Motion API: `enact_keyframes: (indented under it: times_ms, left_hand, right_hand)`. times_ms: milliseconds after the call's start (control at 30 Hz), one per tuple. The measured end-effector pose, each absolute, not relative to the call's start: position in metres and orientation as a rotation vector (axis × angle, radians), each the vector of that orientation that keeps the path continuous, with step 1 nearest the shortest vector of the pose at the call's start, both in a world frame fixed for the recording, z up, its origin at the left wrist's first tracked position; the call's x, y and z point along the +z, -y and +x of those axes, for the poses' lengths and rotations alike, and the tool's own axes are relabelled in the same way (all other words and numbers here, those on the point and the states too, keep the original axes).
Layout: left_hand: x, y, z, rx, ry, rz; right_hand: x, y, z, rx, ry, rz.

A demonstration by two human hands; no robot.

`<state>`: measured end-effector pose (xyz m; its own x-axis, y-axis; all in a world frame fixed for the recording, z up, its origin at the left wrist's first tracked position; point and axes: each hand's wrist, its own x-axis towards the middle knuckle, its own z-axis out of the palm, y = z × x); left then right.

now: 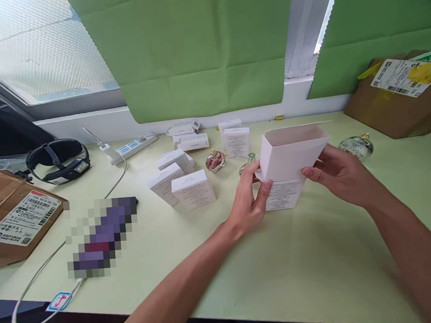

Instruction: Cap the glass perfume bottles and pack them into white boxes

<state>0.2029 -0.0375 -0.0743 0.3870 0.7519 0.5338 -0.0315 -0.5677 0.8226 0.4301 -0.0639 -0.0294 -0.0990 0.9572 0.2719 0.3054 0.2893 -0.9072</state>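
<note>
Both hands hold a white paper box (292, 158) above the table, its top open and its pale inside visible. My left hand (249, 198) grips its left edge, thumb in front. On the right side my right hand (338, 175) pinches it, thumb on the front face and fingers partly hidden behind. Just below is a printed white panel (282, 196); whether it belongs to the same box I cannot tell. Behind my left hand shows a green bottle cap (251, 157), the rest mostly hidden. A round reddish glass bottle (215, 160) and a clear glass bottle (356, 146) stand nearby.
Several small white printed boxes (193, 190) stand or lie left of my hands and at the back. Cardboard cartons (392, 105) flank the table. A power strip (136, 146), a black headset (58, 162) and a pixelated phone-like object (104, 235) with a white cable are at left.
</note>
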Motion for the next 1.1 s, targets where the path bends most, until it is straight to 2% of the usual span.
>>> enact_keyframes:
  times_ms: [200, 500, 633, 1100]
  left_hand:
    - [-0.075, 0.037, 0.204, 1.321, -0.581, 2.021]
    - [-0.075, 0.039, 0.204, 1.296, -0.554, 2.120]
    - [-0.075, 0.040, 0.204, 1.289, -0.562, 2.125]
    - [-0.066, 0.049, 0.204, 1.289, -0.564, 2.026]
  right_hand:
    - [-0.036, 0.067, 0.417, 0.683, 1.498, -0.906]
    - [-0.032, 0.070, 0.412, 0.653, 1.370, -0.869]
    - [-0.026, 0.071, 0.406, 0.547, 1.325, -0.818]
    - [-0.025, 0.070, 0.402, 0.339, 1.597, -0.752]
